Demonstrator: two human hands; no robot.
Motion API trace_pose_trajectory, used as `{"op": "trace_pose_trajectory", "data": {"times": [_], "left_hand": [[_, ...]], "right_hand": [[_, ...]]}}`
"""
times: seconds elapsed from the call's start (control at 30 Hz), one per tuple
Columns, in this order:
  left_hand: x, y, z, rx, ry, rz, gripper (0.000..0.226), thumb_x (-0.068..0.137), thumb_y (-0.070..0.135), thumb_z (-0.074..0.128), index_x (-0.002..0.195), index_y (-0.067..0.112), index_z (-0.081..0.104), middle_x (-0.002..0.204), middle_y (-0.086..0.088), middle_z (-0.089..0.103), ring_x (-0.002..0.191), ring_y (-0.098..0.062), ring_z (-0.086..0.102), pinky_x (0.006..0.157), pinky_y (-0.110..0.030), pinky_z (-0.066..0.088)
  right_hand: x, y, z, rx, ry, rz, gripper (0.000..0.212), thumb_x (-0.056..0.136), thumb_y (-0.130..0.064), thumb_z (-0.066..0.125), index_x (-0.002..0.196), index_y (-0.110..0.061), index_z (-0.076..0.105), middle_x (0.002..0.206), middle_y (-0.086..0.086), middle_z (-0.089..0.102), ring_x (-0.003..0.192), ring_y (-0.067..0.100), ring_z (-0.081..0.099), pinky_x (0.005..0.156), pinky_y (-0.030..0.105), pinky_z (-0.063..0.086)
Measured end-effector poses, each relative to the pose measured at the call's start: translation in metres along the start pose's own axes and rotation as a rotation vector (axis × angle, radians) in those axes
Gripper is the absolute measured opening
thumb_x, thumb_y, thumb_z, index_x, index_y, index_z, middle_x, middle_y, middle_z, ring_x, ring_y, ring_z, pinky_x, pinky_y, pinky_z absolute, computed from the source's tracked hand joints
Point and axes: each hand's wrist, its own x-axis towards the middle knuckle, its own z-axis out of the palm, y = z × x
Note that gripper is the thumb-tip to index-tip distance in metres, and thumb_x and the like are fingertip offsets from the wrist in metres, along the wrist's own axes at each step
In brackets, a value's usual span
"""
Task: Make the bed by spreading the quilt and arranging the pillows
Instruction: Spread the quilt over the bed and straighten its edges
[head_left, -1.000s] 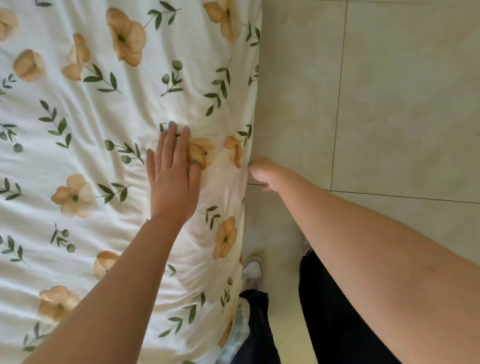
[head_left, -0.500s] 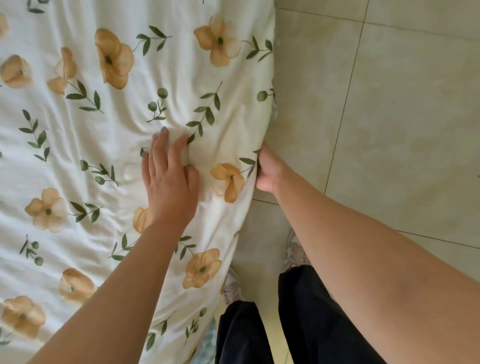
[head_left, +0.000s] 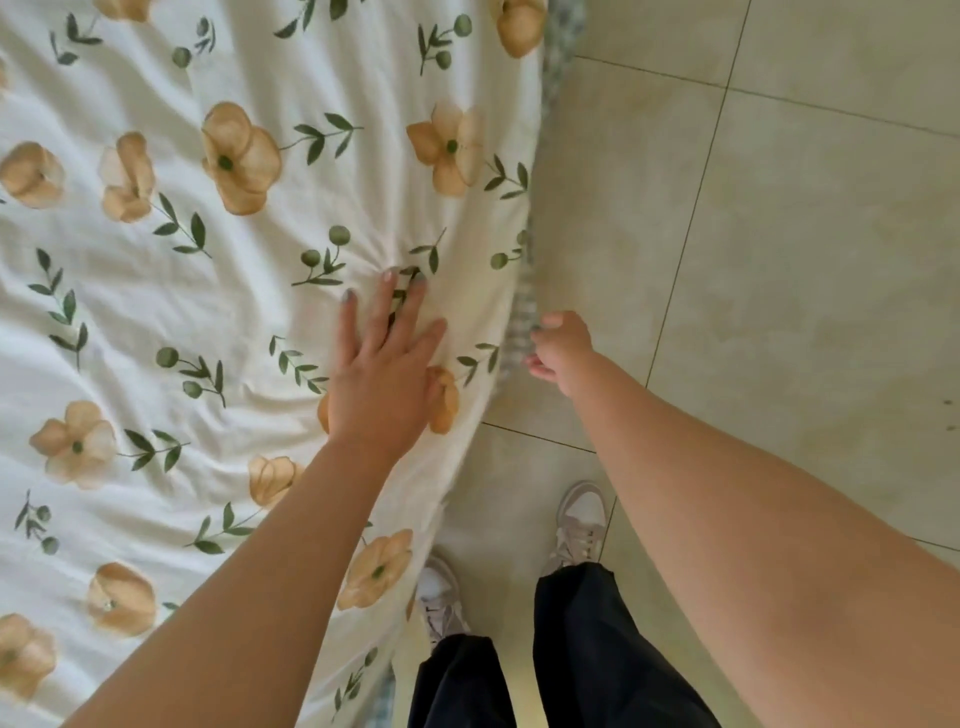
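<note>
The white quilt (head_left: 218, 312), printed with orange flowers and green leaves, lies spread over the bed and fills the left of the view. My left hand (head_left: 382, 369) rests flat on it near its right edge, fingers apart, and the cloth wrinkles around the fingertips. My right hand (head_left: 561, 345) hangs beside the bed's side with its fingers loosely curled. Its fingertips are at a strip of checked fabric (head_left: 522, 317) that shows under the quilt's edge. Whether it grips that fabric is unclear. No pillow is in view.
Beige floor tiles (head_left: 779, 260) run along the right of the bed. My two feet in pale sneakers (head_left: 582, 519) and dark trousers (head_left: 587, 649) stand close to the bed's side at the bottom.
The view has shifted along the bed. My left hand stays flat on the quilt, its fingers now more spread. My right hand, pressed on the quilt's edge before, now sits slightly off it, fingers curled.
</note>
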Motion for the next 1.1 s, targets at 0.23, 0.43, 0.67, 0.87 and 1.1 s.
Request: {"op": "trace_pose_trajectory", "data": {"times": [0.23, 0.43, 0.67, 0.87, 1.1], "left_hand": [[0.004, 0.000, -0.025, -0.120, -0.067, -0.035, 0.035, 0.088, 0.031, 0.055, 0.123, 0.030, 0.060, 0.158, 0.001, 0.024, 0.149, -0.023, -0.003, 0.118, -0.046, -0.008], [0.039, -0.014, -0.071, -0.385, 0.085, -0.180, 0.052, 0.088, 0.022, 0.057, 0.138, 0.022, 0.045, 0.156, -0.001, 0.026, 0.145, -0.025, 0.017, 0.115, -0.044, 0.018], [0.100, -0.062, -0.080, -0.572, 0.232, -0.512, 0.055, 0.099, 0.027, 0.038, 0.152, 0.023, 0.024, 0.162, 0.002, 0.013, 0.149, -0.020, 0.005, 0.119, -0.043, 0.003], [0.138, -0.074, -0.082, -0.617, 0.181, -0.358, 0.059, 0.100, 0.025, 0.037, 0.154, 0.022, 0.014, 0.162, 0.002, 0.007, 0.149, -0.016, 0.001, 0.121, -0.039, 0.001], [0.202, -0.086, -0.108, -0.673, 0.162, -0.272, 0.059, 0.098, 0.023, 0.041, 0.153, 0.023, 0.019, 0.162, -0.003, 0.007, 0.149, -0.023, 0.005, 0.120, -0.041, 0.009]], "right_hand": [[-0.024, -0.057, -0.013, -0.393, -0.110, -0.377, 0.045, 0.099, -0.022, 0.042, 0.144, -0.024, 0.035, 0.142, 0.007, 0.049, 0.115, 0.024, 0.055, 0.082, 0.027, 0.042], [-0.065, -0.133, -0.006, -0.670, -0.148, -0.806, 0.054, 0.100, -0.019, 0.044, 0.151, -0.019, 0.027, 0.157, 0.003, 0.027, 0.141, 0.022, 0.031, 0.113, 0.035, 0.030], [-0.059, -0.202, 0.041, -0.923, 0.032, -1.392, 0.057, 0.099, -0.021, 0.041, 0.151, -0.033, 0.023, 0.162, 0.005, 0.011, 0.148, 0.030, 0.011, 0.112, 0.042, 0.027], [0.011, -0.211, -0.015, -1.035, -0.067, -0.215, 0.048, 0.105, -0.027, 0.023, 0.151, -0.013, 0.022, 0.145, 0.018, 0.040, 0.127, 0.035, 0.046, 0.095, 0.037, 0.041], [0.022, -0.312, -0.025, -0.713, 0.125, -0.450, 0.037, 0.102, -0.030, 0.033, 0.127, -0.008, 0.048, 0.114, 0.004, 0.056, 0.102, 0.024, 0.054, 0.070, 0.027, 0.035]]}}
